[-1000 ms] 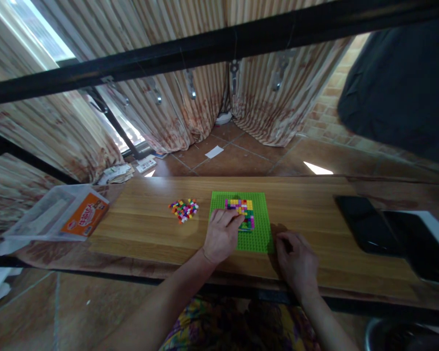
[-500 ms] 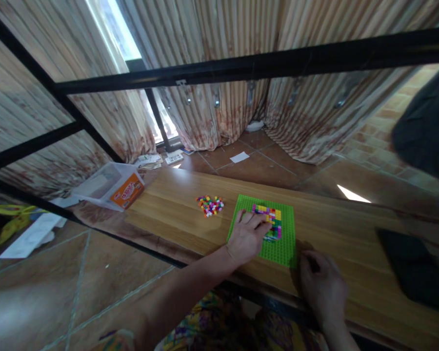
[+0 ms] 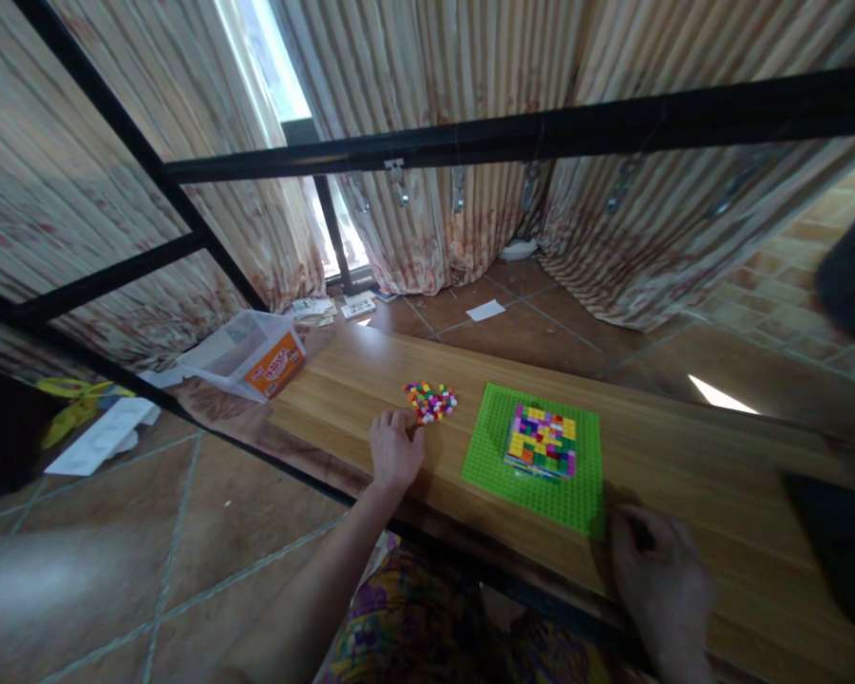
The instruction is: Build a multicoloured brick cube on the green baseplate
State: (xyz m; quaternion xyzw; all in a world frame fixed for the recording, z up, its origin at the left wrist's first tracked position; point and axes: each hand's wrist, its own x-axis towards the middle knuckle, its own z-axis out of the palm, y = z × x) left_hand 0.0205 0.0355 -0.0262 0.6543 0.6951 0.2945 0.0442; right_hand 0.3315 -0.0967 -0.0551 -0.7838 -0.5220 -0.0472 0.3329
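A green baseplate (image 3: 497, 458) lies on the wooden table (image 3: 684, 465), with a square of small coloured bricks (image 3: 542, 443) built on it. A pile of loose coloured bricks (image 3: 430, 400) sits to its left. My left hand (image 3: 394, 446) rests on the table just below that pile, fingers curled toward it; I cannot see anything in them. My right hand (image 3: 661, 571) lies curled at the baseplate's near right corner, fingertips touching the edge.
A clear plastic box with an orange label (image 3: 246, 355) stands at the table's left end. A dark flat object (image 3: 837, 541) lies at the right. Black frame bars (image 3: 513, 133) cross overhead. Curtains hang behind; papers lie on the tiled floor.
My left hand left the baseplate and moved left to the loose brick pile. The view swung left. My right hand stays at the plate's corner.
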